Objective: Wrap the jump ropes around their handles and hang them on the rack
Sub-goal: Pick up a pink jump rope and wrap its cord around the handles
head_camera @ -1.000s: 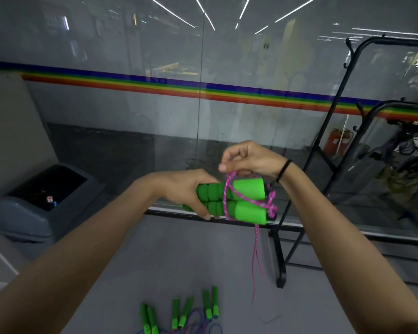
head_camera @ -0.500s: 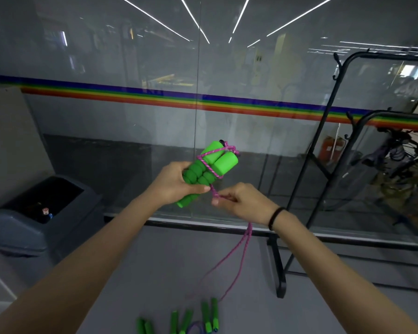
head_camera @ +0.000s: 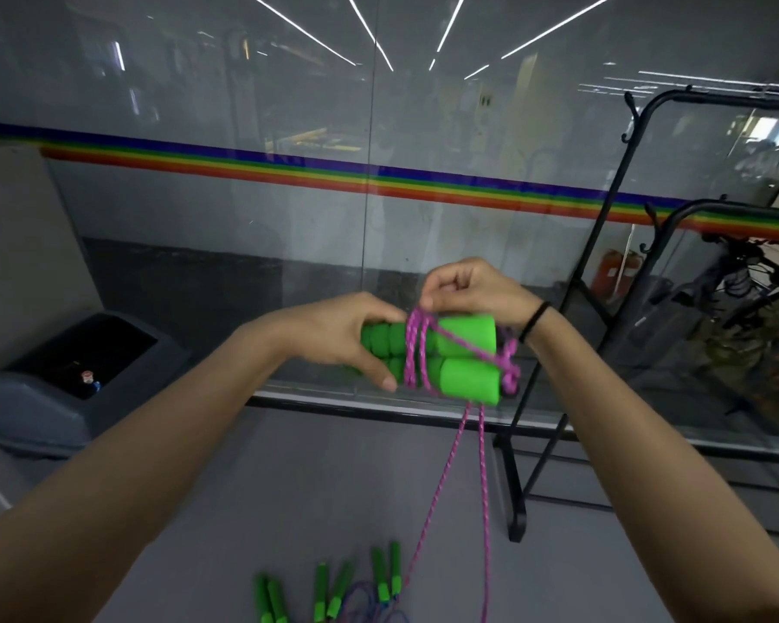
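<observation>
So the left hand [head_camera: 338,335] is wrapped around the ribbed end of the two green handles [head_camera: 450,359], fingers curled over the top and the thumb tucked underneath, holding the pair side by side and pretty much level out in front at chest height. The right hand [head_camera: 473,292] sits just above the handles with its fingertips pinched closed on the pink rope [head_camera: 417,348], right where the rope crosses over the top of the bundle. There's a black band [head_camera: 534,321] on that wrist. The rope goes around the middle of both handles in a few loops, with one strand running diagonally across the smooth fat ends to a little tangle at the tips on the right. From under the bundle two loose strands hang straight down and trail to the floor [head_camera: 289,487]. Down there at the bottom edge of the view are more jump ropes [head_camera: 333,591], green handles lying in pairs with bluish cord between them, not wrapped. The black rack [head_camera: 554,353] stands just to the right of the hands, up against the glass wall [head_camera: 244,195] with a rainbow stripe [head_camera: 289,170] running across it. Off to the left there's a grey bin [head_camera: 64,379] on the floor, well apart from everything else.
</observation>
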Demonstrator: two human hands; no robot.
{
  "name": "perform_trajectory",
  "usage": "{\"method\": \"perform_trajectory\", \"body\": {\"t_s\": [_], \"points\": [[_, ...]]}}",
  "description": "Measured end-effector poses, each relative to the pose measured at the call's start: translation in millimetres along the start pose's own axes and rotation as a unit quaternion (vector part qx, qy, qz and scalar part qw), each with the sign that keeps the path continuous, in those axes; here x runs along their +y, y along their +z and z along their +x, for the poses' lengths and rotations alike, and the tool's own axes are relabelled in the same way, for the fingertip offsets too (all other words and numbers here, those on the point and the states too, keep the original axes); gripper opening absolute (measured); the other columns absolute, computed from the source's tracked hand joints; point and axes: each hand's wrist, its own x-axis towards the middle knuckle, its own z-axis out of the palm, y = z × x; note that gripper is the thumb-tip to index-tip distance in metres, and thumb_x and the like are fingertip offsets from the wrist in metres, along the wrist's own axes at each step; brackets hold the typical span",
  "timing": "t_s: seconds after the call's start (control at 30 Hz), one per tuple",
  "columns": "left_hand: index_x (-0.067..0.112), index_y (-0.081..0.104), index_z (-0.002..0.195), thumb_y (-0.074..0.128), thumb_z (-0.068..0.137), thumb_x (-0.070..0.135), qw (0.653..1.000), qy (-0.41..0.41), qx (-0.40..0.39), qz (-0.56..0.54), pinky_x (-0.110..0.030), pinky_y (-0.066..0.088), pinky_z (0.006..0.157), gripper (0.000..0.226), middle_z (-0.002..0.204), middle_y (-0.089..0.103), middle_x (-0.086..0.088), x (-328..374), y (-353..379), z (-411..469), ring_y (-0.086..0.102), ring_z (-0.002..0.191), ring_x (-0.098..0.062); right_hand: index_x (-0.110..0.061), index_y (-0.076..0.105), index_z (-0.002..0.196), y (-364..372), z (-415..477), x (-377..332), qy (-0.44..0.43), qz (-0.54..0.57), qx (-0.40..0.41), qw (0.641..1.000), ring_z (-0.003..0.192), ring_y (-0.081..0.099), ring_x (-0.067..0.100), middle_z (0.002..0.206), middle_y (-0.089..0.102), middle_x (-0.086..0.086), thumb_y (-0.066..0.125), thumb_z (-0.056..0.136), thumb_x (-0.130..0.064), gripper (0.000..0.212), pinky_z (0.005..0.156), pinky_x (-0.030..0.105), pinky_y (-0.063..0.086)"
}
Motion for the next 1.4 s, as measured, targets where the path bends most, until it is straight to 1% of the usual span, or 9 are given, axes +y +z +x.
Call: {"method": "perform_trajectory", "body": {"t_s": [0.07,0.2,0.33,0.53,0.8,0.93,1.13,1.27,1.4], "points": [[0.018,0.067,0.1,0.08,0.065,0.007,0.994,0.003,0.061,-0.091,-0.017,0.048,0.065,0.039,0.085,0.069,0.007,2,-3,-2,0.062,0.072,-0.004,-0.017,0.068,0.048,9,-3,22,0.043,0.159,0.083,0.983,0.041,0.056,-0.003,0.044,0.063,-0.008,0.089,0.024,-0.051,0.046,0.042,0.011,0.044],[0.004,0.067,0.095,0.076,0.068,0.004,0.969,-0.038,0.154,-0.189,-0.024,0.055,0.065,0.028,0.077,0.074,-0.001,-9,3,-1,0.07,0.071,-0.014,-0.021,0.048,0.053,36,3,45,0.058,0.035,0.123,0.99,0.033,0.031,-0.001,0.034,0.042,-0.01,0.051,0.088,-0.007,0.037,0.036,0.011,0.026],[0.004,0.069,0.09,0.08,0.067,0.012,0.956,-0.097,0.202,-0.189,-0.028,0.057,0.062,0.026,0.073,0.074,-0.005,-20,10,3,0.07,0.067,-0.018,-0.017,0.055,0.067,47,-4,41,0.087,-0.062,0.092,0.99,0.034,0.039,-0.002,0.044,0.046,-0.009,0.038,0.097,-0.013,0.035,0.042,0.009,0.029],[0.011,0.064,0.08,0.085,0.06,0.031,0.953,-0.142,0.267,0.021,-0.019,0.045,0.057,0.036,0.069,0.065,0.005,-31,14,10,0.061,0.064,-0.009,-0.012,0.066,0.084,43,-14,30,0.095,-0.323,0.027,0.941,0.067,0.055,0.013,0.071,0.059,0.006,0.048,0.092,-0.026,0.024,0.063,0.024,0.04],[0.024,0.065,0.106,0.084,0.059,0.033,0.965,-0.109,0.145,0.192,-0.035,0.051,0.075,0.051,0.081,0.059,0.007,-28,17,12,0.057,0.081,-0.018,-0.015,0.072,0.081,26,-12,-2,0.043,-0.419,-0.045,0.906,0.055,0.047,0.006,0.06,0.058,-0.001,0.066,0.08,-0.036,0.022,0.053,0.019,0.034],[0.02,0.065,0.101,0.084,0.06,0.029,0.974,-0.094,0.077,0.19,-0.036,0.051,0.075,0.047,0.084,0.064,0.003,-25,9,11,0.058,0.08,-0.018,-0.019,0.071,0.068,18,-8,-10,0.021,-0.373,-0.018,0.927,0.046,0.05,-0.004,0.046,0.052,-0.015,0.076,0.067,-0.04,0.022,0.047,0.011,0.034],[0.016,0.062,0.08,0.084,0.062,0.024,0.982,-0.052,-0.021,0.18,-0.015,0.033,0.05,0.029,0.059,0.052,0.013,-11,9,5,0.047,0.051,0.001,-0.011,0.066,0.065,19,4,-5,-0.008,-0.246,-0.021,0.969,0.048,0.046,0.004,0.057,0.06,0.001,0.079,0.064,-0.033,0.025,0.053,0.02,0.038],[0.017,0.068,0.088,0.083,0.063,0.01,0.999,-0.012,-0.029,-0.025,-0.016,0.046,0.065,0.03,0.075,0.069,0.013,-7,12,-6,0.06,0.068,0.001,-0.009,0.063,0.067,21,1,10,0.003,-0.011,-0.021,1.0,0.045,0.051,0.009,0.053,0.061,-0.003,0.066,0.076,-0.023,0.017,0.048,0.019,0.042],[0.012,0.068,0.096,0.077,0.063,0.002,0.978,0.014,0.075,-0.193,-0.028,0.055,0.076,0.035,0.085,0.074,0.004,-7,15,-12,0.067,0.08,-0.012,-0.02,0.058,0.042,38,-6,33,0.053,0.188,0.139,0.971,0.03,0.043,0.0,0.032,0.048,-0.011,0.043,0.085,-0.004,0.049,0.034,0.012,0.035]]}}
